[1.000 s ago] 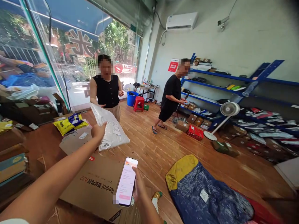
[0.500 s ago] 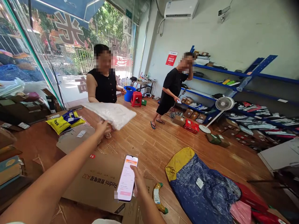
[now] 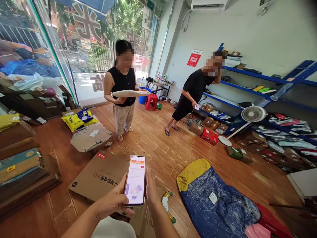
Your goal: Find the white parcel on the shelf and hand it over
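Both my hands hold a lit smartphone upright in front of me. My left hand cups its left edge from below, fingers curled. My right hand grips its right edge. A person in a black sleeveless top stands ahead and holds a flat white parcel bag level in both hands. A second person in black stands to the right by the blue shelves.
A flat Redmi carton lies on the wooden floor below the phone. A blue and yellow sack lies to the right. Yellow bags, flattened cardboard, stacked boxes, a white fan and blue shelves with parcels surround the floor.
My left hand let go of the white parcel bag, which the person in the sleeveless top now holds, and came back to the phone. That person stepped back.
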`<state>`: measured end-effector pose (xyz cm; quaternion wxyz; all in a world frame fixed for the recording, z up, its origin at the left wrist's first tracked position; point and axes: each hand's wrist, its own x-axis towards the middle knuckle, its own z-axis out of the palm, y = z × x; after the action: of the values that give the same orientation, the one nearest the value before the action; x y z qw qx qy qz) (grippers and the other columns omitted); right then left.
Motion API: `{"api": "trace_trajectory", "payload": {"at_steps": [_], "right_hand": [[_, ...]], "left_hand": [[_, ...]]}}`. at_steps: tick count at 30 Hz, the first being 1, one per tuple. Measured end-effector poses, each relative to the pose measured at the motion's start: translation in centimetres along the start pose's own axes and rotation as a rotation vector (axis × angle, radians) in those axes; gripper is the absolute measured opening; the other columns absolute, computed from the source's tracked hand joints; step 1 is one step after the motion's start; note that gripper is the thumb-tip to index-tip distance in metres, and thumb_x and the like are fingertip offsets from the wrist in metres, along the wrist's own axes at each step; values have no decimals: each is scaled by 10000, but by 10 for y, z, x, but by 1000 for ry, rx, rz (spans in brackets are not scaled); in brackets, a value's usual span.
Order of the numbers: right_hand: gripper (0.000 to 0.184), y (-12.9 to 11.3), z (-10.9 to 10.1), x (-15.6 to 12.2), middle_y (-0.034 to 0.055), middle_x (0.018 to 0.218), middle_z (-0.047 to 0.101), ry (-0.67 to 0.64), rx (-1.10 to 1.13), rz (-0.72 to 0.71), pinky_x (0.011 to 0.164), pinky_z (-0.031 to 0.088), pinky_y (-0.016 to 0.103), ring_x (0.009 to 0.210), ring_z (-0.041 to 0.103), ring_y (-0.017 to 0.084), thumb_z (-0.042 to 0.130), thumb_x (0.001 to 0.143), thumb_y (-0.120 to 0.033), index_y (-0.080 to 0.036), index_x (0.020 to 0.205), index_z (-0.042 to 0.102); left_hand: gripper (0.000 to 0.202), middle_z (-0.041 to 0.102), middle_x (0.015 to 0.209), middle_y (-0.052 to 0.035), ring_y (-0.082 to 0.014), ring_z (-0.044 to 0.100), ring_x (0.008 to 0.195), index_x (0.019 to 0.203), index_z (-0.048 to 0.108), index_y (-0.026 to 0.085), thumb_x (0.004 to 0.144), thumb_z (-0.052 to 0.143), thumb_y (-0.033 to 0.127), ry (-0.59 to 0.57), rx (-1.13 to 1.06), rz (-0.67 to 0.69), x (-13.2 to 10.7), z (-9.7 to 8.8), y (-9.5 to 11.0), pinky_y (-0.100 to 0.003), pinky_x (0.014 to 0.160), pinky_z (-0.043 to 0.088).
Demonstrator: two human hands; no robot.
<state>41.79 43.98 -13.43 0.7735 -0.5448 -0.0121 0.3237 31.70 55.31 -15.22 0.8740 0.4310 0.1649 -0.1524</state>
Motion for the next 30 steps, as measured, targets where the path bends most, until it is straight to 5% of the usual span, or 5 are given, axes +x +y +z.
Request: {"api": "trace_trajectory", "payload": {"at_steps": [5, 12, 17, 25, 30], "right_hand": [[607, -8, 3, -14, 41, 1020, 694, -143, -124, -81, 713, 478, 279, 837, 641, 186, 624, 733, -657, -216, 1134, 511], [515, 6, -5, -28, 49, 1014, 710, -263, -125, 15, 716, 464, 289, 862, 628, 203, 630, 662, -275, -187, 1157, 515], [583, 16, -10, -34, 29, 1005, 702, -263, -149, -35, 732, 460, 295, 869, 615, 199, 656, 663, -278, -207, 1211, 471], [536, 19, -11, -38, 34, 1004, 713, -267, -71, 16, 694, 469, 293, 797, 631, 184, 628, 682, -333, -216, 1179, 463], [570, 24, -11, -38, 14, 1013, 711, -335, -98, -58, 738, 480, 287, 881, 644, 191, 692, 623, -222, -227, 1162, 504]], "left_hand": [[1134, 481, 1328, -82, -248, 550, 986, 1479, -12, 375, 562, 629, 192, 55, 39, 68, -12, 14, 6, -284, 602, 554], [1082, 496, 1306, -107, -257, 564, 923, 1484, -3, 336, 570, 567, 234, 54, -19, 157, -19, 15, 2, -288, 533, 559], [1146, 467, 1340, -99, -233, 547, 906, 1460, -186, 341, 597, 556, 203, 64, -29, 161, -25, 19, 0, -315, 582, 573], [1119, 478, 1332, -109, -244, 550, 948, 1471, -181, 303, 619, 531, 162, 89, -27, 177, -35, 26, -3, -310, 609, 573], [1142, 497, 1311, -108, -227, 552, 891, 1451, -236, 311, 616, 527, 153, 94, -33, 200, -38, 25, -5, -303, 590, 567]]}}
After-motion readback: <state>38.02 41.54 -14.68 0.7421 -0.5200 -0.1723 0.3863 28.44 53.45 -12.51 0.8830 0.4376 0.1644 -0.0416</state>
